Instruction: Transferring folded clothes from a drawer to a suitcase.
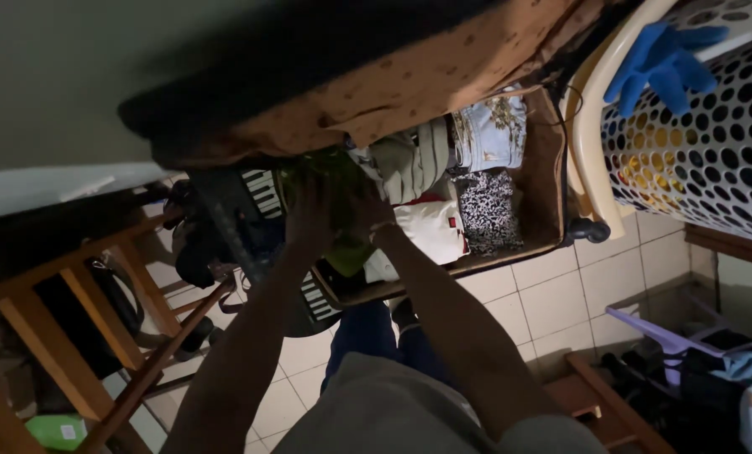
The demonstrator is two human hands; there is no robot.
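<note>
Head camera, looking steeply down in dim light. Both arms reach forward from the bottom of the frame into an open suitcase [552, 193] that lies on a pale tiled floor [552, 303]. The left hand [309, 220] and the right hand [368, 210] meet on a green garment [342, 181] at the left end of the suitcase. Each grip looks closed on the green cloth, though the darkness hides the fingers and the hold cannot be told for sure. The garment sits between and just above the two hands, bunched up, so its long axis and the way it points cannot be told.

To the right of the green garment, still inside the suitcase, lie folded clothes: a striped beige piece [414, 160], a floral one [489, 130], a black-and-white patterned one [485, 210] and a white one [431, 231]. An orange-brown spotted cloth [443, 76] hangs over the suitcase's far edge.

Right of the suitcase stands a white perforated laundry basket [712, 151] with a blue rubber glove [662, 59] draped on its rim. Left of the suitcase stands a wooden chair [73, 319].
</note>
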